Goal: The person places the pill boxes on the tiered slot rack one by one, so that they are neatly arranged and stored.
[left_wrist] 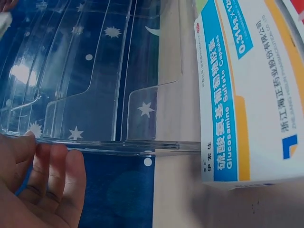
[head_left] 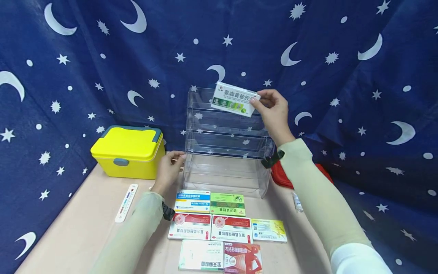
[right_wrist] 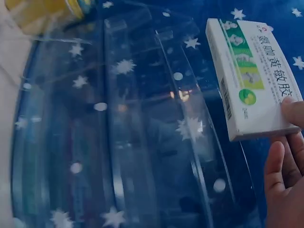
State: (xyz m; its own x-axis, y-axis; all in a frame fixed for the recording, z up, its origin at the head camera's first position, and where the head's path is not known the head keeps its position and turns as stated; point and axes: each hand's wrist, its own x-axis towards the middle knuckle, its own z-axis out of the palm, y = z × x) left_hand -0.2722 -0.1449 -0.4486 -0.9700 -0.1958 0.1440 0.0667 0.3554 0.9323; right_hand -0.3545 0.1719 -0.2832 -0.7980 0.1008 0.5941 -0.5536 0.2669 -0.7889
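Note:
My right hand [head_left: 275,114] grips a white medicine box [head_left: 235,99] with a green picture strip by its right end, thumb on the front. The box is tilted, in front of the top tier of a clear plastic tiered rack [head_left: 224,171]. In the right wrist view the same medicine box [right_wrist: 251,80] is up beside the rack's upper shelves. My left hand [head_left: 168,171] is at the rack's left side, lower down. The left wrist view shows its thumb and fingers [left_wrist: 69,175] holding the rack's clear side edge.
Several medicine boxes [head_left: 232,229] lie in rows before the rack. At left stand a yellow lidded case [head_left: 128,152] and a white thermometer card [head_left: 126,203]. A red pouch [head_left: 282,175] and a small tube [head_left: 297,201] lie at right, partly behind my right arm. A star-patterned curtain [head_left: 102,76] hangs behind.

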